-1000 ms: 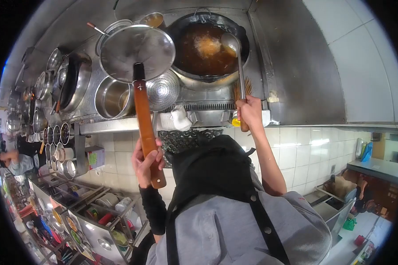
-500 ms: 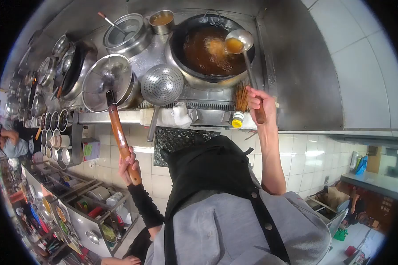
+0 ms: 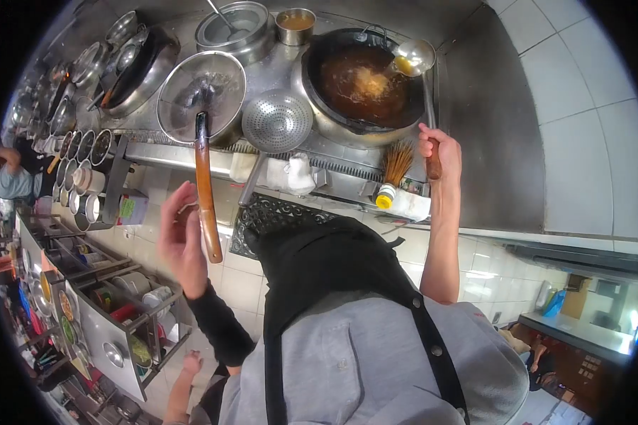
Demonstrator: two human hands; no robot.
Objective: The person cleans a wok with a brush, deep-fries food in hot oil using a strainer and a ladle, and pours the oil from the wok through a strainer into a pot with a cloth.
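Note:
My right hand (image 3: 444,156) is wrapped round the wooden end of a ladle (image 3: 429,99). The ladle's bowl, with a little yellowish liquid in it, is tilted over the right rim of a black wok (image 3: 312,92). Brown liquid fills the wok, with a pale foamy patch in its middle. A wire-mesh strainer (image 3: 227,79) rests on a pot at the left, its long wooden handle (image 3: 205,191) sticking out toward me. My left hand (image 3: 184,241) is open beside that handle, fingers spread and slightly blurred, holding nothing. A perforated skimmer (image 3: 278,122) lies between strainer and wok.
A bamboo brush (image 3: 398,164) and a yellow-capped container (image 3: 385,196) stand at the stove's front edge, near a white cloth (image 3: 301,173). Behind are a lidded pot (image 3: 244,51) and a small metal pot (image 3: 295,39). Another person's arm (image 3: 184,386) shows at lower left.
My left hand has let go of the strainer's handle and opened beside it. The ladle's bowl has moved right to the wok's rim and holds less liquid. The view has shifted.

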